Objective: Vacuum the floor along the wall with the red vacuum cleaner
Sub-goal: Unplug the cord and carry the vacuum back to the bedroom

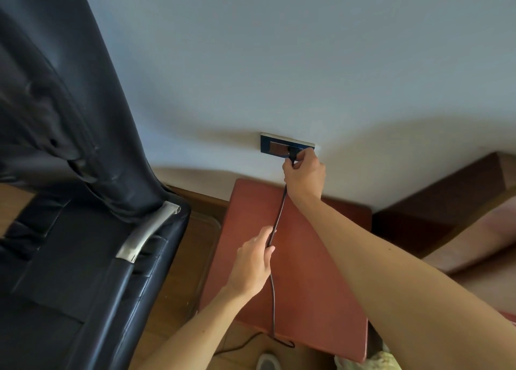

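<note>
A dark blue wall socket plate (275,147) sits low on the pale wall. My right hand (304,174) is closed on a black plug (291,153) pressed against the socket's right side. From the plug a black power cord (273,291) runs down over a reddish-brown stool. My left hand (252,260) grips the cord about midway along it, above the stool top. The cord drops off the stool's near edge and loops on the wooden floor. The red vacuum cleaner is not in sight.
A black leather chair (69,202) with a metal armrest bracket (148,230) fills the left side. The reddish-brown stool (312,272) stands against the wall below the socket. Dark wooden furniture (446,202) is at the right. Wooden floor (192,258) shows between chair and stool.
</note>
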The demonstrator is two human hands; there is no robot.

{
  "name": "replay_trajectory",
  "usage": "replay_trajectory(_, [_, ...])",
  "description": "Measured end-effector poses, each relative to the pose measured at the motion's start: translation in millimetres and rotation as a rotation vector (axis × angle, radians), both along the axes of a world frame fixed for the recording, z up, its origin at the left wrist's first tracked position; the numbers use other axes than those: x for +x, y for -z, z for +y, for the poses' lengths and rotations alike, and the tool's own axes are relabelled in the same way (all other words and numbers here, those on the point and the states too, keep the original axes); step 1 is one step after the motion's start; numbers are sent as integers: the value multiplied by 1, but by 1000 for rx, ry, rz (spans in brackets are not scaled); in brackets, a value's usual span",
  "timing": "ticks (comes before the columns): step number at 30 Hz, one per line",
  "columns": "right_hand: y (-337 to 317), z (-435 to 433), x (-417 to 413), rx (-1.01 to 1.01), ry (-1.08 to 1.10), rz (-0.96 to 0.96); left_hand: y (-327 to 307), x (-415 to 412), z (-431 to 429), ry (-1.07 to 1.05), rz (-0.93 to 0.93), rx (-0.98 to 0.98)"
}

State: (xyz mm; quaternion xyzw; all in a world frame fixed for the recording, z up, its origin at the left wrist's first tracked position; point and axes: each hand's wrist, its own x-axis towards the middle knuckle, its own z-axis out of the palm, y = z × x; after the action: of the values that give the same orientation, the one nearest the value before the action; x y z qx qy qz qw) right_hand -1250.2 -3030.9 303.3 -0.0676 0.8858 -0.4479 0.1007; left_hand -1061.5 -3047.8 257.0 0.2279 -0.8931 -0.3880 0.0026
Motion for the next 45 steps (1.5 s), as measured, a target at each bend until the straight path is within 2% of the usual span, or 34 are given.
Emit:
replay_trajectory(7, [4,-7,1,-27,79,-59,-7,1,0,-17,-28,-23])
replay_trajectory(19, [6,-5,3,7,47,0,-13,3,15,-76,-55,136])
replay_trajectory(28, [1,-6,7,52,50,28,-14,3,16,-77,-58,172])
replay_trajectory(31, [14,-7,38,105,-30,52,-6,23,21,-25,-118,215])
replay_trajectory(36, [31,2,75,106,-62,19,5,72,13,-107,-186,225])
replay_trajectory(45, [-16,-8,106,75,-103,101,-27,101,-1,-69,-109,210])
